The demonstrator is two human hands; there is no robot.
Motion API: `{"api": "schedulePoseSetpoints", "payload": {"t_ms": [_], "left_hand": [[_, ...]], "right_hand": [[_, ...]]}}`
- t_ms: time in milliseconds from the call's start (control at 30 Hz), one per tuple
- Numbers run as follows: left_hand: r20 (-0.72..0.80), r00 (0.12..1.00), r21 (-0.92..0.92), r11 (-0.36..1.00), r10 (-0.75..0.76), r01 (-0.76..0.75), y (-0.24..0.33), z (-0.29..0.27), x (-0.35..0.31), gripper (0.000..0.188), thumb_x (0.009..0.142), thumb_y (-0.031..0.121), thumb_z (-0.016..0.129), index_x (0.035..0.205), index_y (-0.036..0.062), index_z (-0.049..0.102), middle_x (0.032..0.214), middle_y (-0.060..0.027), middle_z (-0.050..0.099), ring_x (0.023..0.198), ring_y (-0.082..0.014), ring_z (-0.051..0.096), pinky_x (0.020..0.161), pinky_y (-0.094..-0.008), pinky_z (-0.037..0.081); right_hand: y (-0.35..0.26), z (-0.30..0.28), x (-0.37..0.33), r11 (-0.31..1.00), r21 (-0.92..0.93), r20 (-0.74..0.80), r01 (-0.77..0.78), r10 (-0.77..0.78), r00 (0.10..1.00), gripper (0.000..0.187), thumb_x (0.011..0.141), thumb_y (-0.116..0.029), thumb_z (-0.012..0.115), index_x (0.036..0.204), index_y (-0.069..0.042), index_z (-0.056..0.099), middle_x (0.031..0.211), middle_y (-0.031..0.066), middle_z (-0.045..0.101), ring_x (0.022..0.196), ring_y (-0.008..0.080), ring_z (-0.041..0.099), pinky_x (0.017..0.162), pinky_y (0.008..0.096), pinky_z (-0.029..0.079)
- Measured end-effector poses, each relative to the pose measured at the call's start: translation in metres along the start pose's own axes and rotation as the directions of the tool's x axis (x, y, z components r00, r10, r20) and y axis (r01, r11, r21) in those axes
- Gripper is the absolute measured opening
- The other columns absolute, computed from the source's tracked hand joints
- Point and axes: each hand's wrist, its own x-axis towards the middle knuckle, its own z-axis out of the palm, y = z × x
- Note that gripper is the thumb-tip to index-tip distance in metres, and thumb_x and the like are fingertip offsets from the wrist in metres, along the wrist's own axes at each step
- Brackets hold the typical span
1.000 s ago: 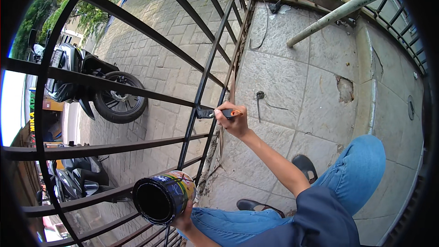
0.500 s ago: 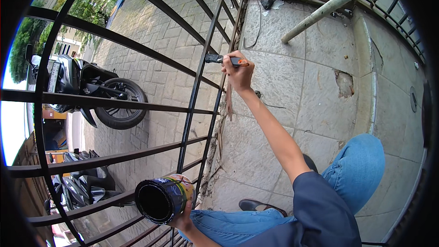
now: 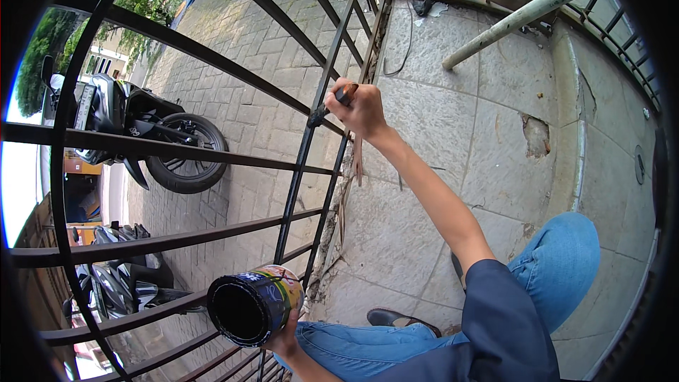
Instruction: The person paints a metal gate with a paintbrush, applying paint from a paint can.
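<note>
My right hand (image 3: 363, 112) grips a paintbrush (image 3: 344, 94) by its dark and orange handle. Its black, paint-covered bristles press against a bar of the metal fence (image 3: 305, 148), close to where a crossing bar meets it. Low in the picture, my left hand (image 3: 286, 336) is wrapped round the side of an open paint can (image 3: 276, 299) with a colourful label. The can's mouth is tilted toward me; its rim is coated in black and the inside looks dark. Some fence bars are glossy black, while lower ones look brownish.
Beyond the bars a motorcycle (image 3: 185, 152) stands on the paving, with another motorcycle (image 3: 127, 279) nearer. A pale pole (image 3: 520, 21) slants over the tiled floor (image 3: 424, 127) to my right. One tile has a broken hole (image 3: 536, 134). A thin wire (image 3: 409, 42) lies near the far corner.
My right hand has moved slightly down and turned, so the brush now points down at the bar instead of lying sideways. The can and my left hand have stayed nearly still.
</note>
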Motion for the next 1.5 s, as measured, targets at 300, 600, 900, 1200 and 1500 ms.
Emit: {"api": "schedulePoseSetpoints", "payload": {"t_ms": [300, 600, 900, 1200, 1500], "left_hand": [[-0.029, 0.999, 0.002, 1.000, -0.019, 0.019, 0.006, 0.000, -0.002, 0.092, 0.054, -0.004, 0.076, 0.130, 0.0051, 0.026, 0.125, -0.0149, 0.039, 0.112, -0.0275, 0.042, 0.098, -0.0416, 0.036], [0.007, 0.993, 0.061, 0.992, -0.114, 0.114, -0.002, -0.017, -0.009, 0.092, 0.052, -0.004, 0.078, 0.129, 0.0042, 0.029, 0.124, -0.0138, 0.041, 0.110, -0.0259, 0.044, 0.096, -0.0391, 0.038], [0.164, 0.981, 0.159, 0.984, -0.103, 0.077, 0.000, -0.024, -0.016, 0.083, 0.054, 0.004, 0.081, 0.124, 0.0018, 0.037, 0.118, -0.0137, 0.047, 0.102, -0.0240, 0.050, 0.091, -0.0374, 0.042], [0.251, 0.957, 0.103, 0.987, -0.145, 0.122, -0.016, 0.014, -0.032, 0.097, 0.047, 0.019, 0.084, 0.125, -0.0039, 0.030, 0.119, -0.0174, 0.045, 0.106, -0.0252, 0.051, 0.093, -0.0350, 0.041], [0.234, 0.971, -0.035, 0.998, 0.056, -0.049, 0.022, 0.074, -0.005, 0.101, 0.045, 0.021, 0.085, 0.125, -0.0054, 0.028, 0.118, -0.0217, 0.047, 0.108, -0.0285, 0.052, 0.093, -0.0340, 0.041]], "right_hand": [[-0.020, 0.015, 0.018, 0.870, -0.144, 0.388, 0.472, -0.389, 0.836, 0.021, 0.073, -0.011, 0.063, 0.066, -0.006, 0.044, 0.055, 0.0070, 0.052, 0.047, 0.0211, 0.055, 0.043, 0.0301, 0.045], [-0.045, 0.013, -0.003, 0.990, 0.077, 0.398, 0.115, -0.136, 0.907, 0.019, 0.075, -0.017, 0.061, 0.064, -0.005, 0.051, 0.044, 0.0075, 0.046, 0.038, 0.0212, 0.049, 0.040, 0.0314, 0.039], [0.003, 0.003, 0.050, 0.887, -0.281, 0.143, 0.367, -0.339, 0.930, 0.017, 0.075, -0.012, 0.061, 0.064, -0.005, 0.050, 0.050, 0.0073, 0.051, 0.043, 0.0220, 0.055, 0.041, 0.0291, 0.042], [-0.050, 0.011, -0.022, 0.928, -0.017, 0.401, 0.373, -0.335, 0.853, 0.012, 0.070, -0.005, 0.062, 0.065, -0.006, 0.052, 0.056, 0.0076, 0.053, 0.046, 0.0208, 0.055, 0.043, 0.0294, 0.043], [0.008, -0.008, 0.022, 0.909, 0.262, 0.181, -0.325, 0.285, 0.941, 0.016, 0.080, -0.010, 0.059, 0.067, 0.000, 0.055, 0.052, 0.0026, 0.054, 0.044, 0.0084, 0.053, 0.040, 0.0220, 0.041]]}}
